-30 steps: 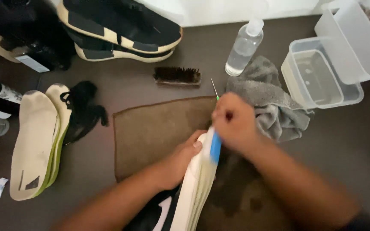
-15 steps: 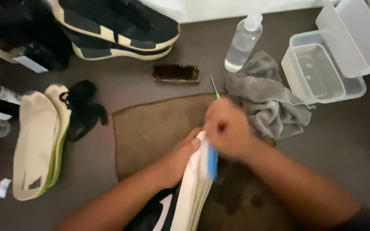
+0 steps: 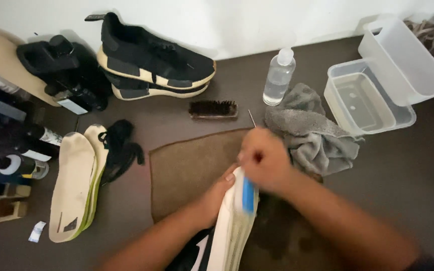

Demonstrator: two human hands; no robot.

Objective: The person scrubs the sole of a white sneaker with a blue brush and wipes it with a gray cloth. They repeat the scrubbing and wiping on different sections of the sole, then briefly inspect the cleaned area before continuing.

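My left hand grips the toe of a black shoe with a thick white sole, held on its side over a brown cloth. Closed around a blue-handled brush, my right hand presses it against the sole's edge near the toe. A thin stick pokes out past my right fist.
A black and cream shoe leans at the wall. Nearby are a wooden brush, a clear spray bottle, a grey towel, clear plastic tubs, two insoles, black laces and bottles at left.
My right hand slid the blue brush back and forth along the sole's toe edge. The view tilted up, showing more of the wall and the left-hand bottles.
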